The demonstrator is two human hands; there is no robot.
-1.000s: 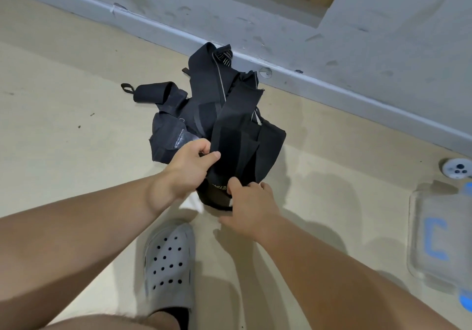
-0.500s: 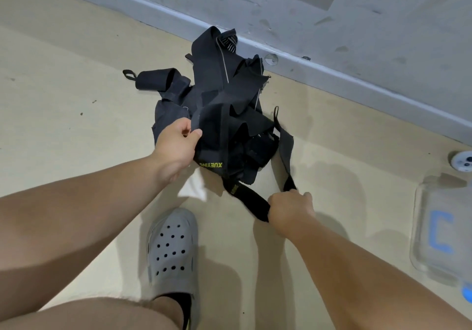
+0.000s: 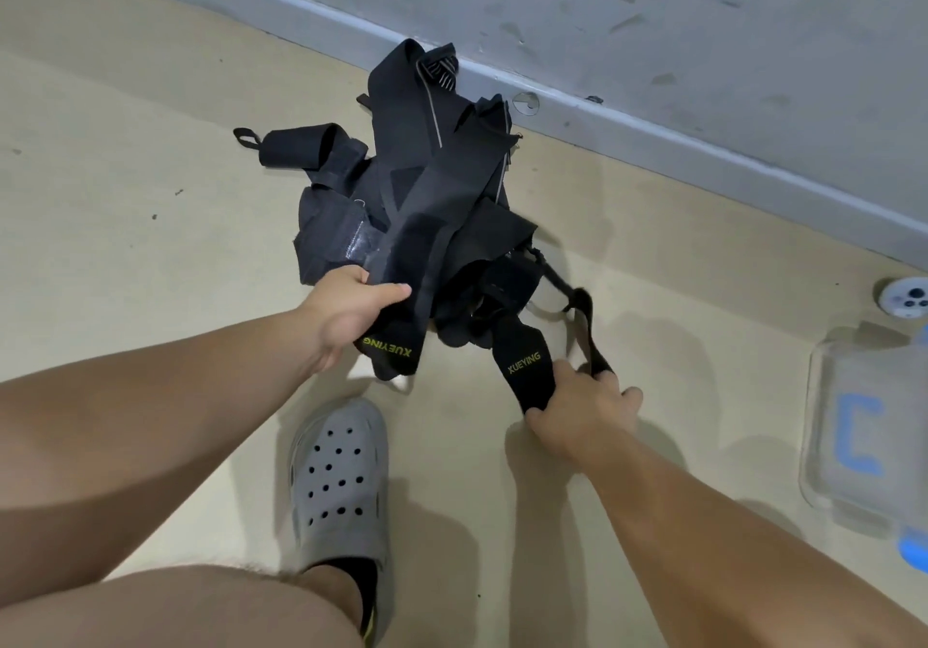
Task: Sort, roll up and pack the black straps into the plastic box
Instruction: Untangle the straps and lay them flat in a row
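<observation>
Beige floor (image 3: 125, 245) along a grey wall carries the tangled pile of black straps (image 3: 432, 195), with the plastic box (image 3: 853, 436) well apart at the right, no strap visible inside. My left hand (image 3: 351, 311) grips one labelled strap (image 3: 401, 318) in the pile; my right hand (image 3: 582, 411) curls its fingers (image 3: 628, 395) round a second strap (image 3: 522, 366). I judge sorting barely begun; rolling and packing remain.

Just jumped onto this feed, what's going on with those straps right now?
A person is working at a tangled heap of black straps on the floor beside the wall. Their left grip holds one XUEYING-marked strap end at the heap's near edge. The right grip holds a second XUEYING strap that runs out of the heap toward the right. The plastic box sits at the far right, apart from the heap; no strap shows in it.
</observation>
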